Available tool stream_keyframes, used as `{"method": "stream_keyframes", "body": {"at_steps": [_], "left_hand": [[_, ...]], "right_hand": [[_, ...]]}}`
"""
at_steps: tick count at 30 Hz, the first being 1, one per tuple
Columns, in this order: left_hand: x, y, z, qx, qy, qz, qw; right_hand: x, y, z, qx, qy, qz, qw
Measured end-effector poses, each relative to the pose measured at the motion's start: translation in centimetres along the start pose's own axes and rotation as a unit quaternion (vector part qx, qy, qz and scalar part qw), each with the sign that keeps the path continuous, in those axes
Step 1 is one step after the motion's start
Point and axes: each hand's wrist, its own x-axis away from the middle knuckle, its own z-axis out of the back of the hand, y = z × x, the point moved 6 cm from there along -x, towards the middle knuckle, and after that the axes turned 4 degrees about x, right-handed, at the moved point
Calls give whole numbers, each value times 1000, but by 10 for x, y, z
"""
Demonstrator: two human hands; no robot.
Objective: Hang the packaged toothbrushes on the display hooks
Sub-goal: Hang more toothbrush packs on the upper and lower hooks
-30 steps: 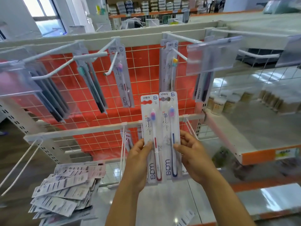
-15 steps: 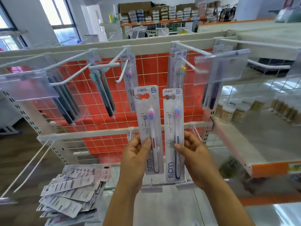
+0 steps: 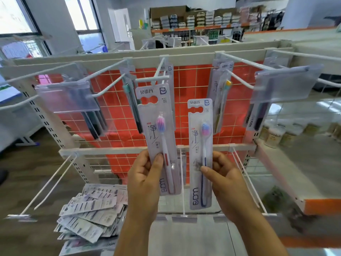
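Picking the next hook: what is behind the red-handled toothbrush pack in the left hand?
Behind the red-handled pack, a white hook and the right edge of another hanging pack show, with the orange grid panel beyond. The rest of it is covered.

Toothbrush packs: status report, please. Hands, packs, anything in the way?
Left hand grips red-handled pack. Right hand grips blue-handled pack. Neither hung; hook tip above red-handled pack.

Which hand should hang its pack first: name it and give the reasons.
Left, probably. The left hand holds the red-handled pack higher, its hang hole just under the tip of an upper hook; the right hand holds the blue-handled pack lower.
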Motion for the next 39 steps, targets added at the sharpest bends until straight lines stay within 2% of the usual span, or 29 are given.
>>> {"method": "stream_keyframes", "body": {"at_steps": [20, 31, 39], "left_hand": [[-16, -3, -12, 17, -26, -13, 999], [-18, -10, -9, 14, -9, -25, 1000], [-39, -28, -10, 19, 26, 16, 999]], "right_hand": [[-3, 17, 14, 6, 31, -30, 999], [-11, 17, 8, 14, 12, -27, 999], [-16, 22, 8, 13, 16, -39, 999]]}}
